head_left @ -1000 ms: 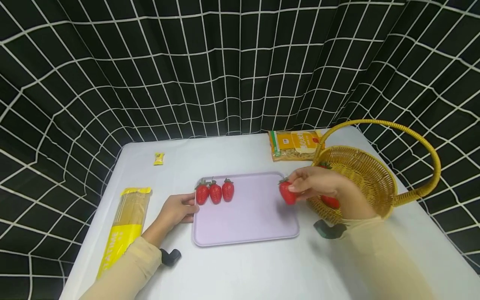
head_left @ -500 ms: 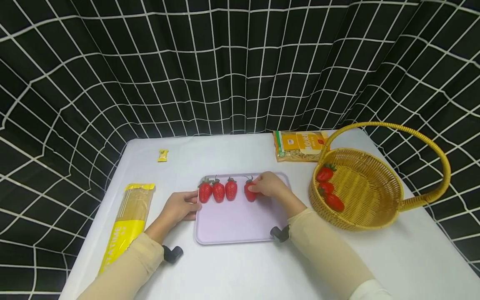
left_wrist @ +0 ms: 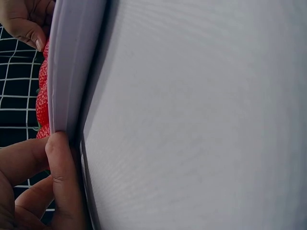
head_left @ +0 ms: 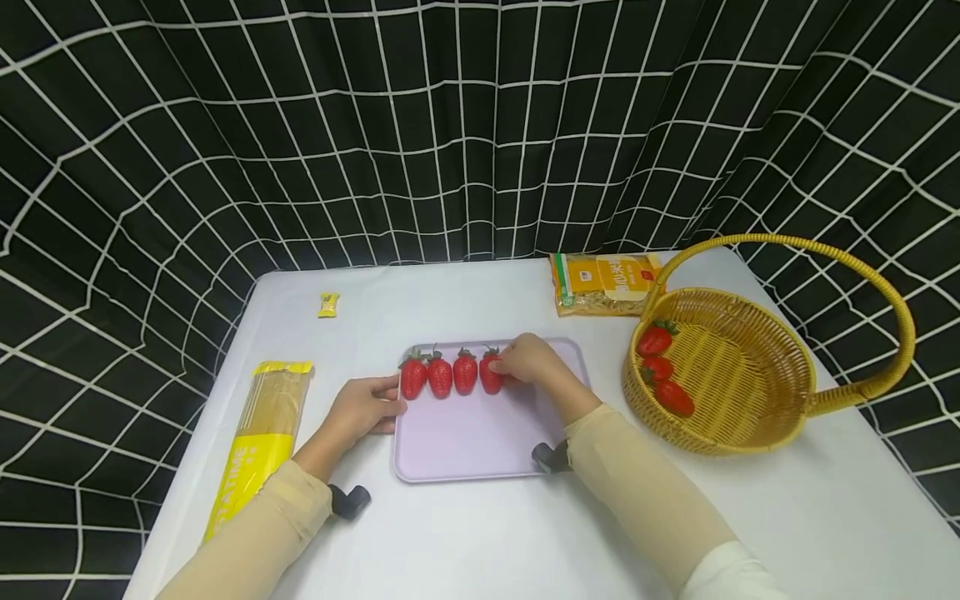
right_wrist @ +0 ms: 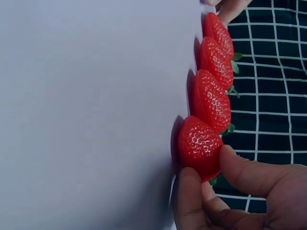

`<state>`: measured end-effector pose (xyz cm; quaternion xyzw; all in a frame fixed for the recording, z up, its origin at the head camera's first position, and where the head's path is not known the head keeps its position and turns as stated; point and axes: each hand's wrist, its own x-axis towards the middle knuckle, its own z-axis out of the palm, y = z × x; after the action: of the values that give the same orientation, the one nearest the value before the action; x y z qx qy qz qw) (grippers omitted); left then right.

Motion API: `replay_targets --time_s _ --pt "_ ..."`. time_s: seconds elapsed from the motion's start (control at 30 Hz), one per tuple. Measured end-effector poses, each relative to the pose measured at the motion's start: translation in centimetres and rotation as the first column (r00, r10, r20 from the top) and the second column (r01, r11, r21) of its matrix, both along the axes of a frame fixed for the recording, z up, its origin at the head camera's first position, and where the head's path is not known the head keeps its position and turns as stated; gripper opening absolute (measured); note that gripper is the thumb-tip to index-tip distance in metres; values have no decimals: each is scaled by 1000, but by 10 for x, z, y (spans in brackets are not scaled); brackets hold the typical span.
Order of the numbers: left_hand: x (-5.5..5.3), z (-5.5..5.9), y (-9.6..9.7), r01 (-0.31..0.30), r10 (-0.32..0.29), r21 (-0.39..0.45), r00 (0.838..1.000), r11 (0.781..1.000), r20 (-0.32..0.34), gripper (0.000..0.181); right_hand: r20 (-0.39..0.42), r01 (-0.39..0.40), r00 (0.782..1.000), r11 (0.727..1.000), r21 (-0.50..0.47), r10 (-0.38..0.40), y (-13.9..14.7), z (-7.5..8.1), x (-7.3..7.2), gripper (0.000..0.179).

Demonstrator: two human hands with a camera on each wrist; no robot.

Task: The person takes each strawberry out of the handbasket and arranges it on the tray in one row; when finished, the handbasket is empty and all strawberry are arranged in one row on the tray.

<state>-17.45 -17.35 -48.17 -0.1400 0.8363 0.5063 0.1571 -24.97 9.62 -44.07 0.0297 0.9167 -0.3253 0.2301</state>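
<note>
Several red strawberries with green leaves stand in a row along the far-left part of a pale lilac tray (head_left: pixel 465 454). My right hand (head_left: pixel 528 360) pinches the rightmost strawberry (right_wrist: pixel 197 146) between thumb and fingers, low over the tray. That strawberry sits right beside its neighbour (right_wrist: pixel 211 101) in the right wrist view. At the tray's left edge, my left hand (head_left: pixel 363 407) grips the rim, near the leftmost strawberry (head_left: pixel 413 377). In the left wrist view, the left thumb and fingers (left_wrist: pixel 61 167) meet at that rim.
A yellow wicker basket (head_left: pixel 750 446) with a tall handle stands at the right, holding 3 strawberries (head_left: pixel 656 368). Behind the tray lies an orange food packet (head_left: pixel 606 283). A yellow pasta packet (head_left: pixel 258 442) and a small yellow wrapped sweet (head_left: pixel 328 305) lie at the left.
My right hand has carried a strawberry leftward from beside the basket onto the tray, then closer to the row. My left hand has stayed at the tray's left edge.
</note>
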Motion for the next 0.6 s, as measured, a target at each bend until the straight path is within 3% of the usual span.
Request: replay_targets --time_s 0.2,0.3,0.47,0.6 --pt "-4 2 2 6 -5 20 1000 1000 -10 61 22 -15 1000 1000 -17 15 1 6 -3 28" --pt "-5 3 5 6 -5 23 1000 1000 -19 61 36 -47 998 998 -42 49 12 21 -1 40" --pt "-4 2 7 4 -3 29 1000 1000 -26 60 15 -138 990 975 -177 143 63 64 -3 50" --pt "3 1 2 -8 8 13 1000 1000 -19 60 46 -102 991 928 -360 127 120 86 -2 50"
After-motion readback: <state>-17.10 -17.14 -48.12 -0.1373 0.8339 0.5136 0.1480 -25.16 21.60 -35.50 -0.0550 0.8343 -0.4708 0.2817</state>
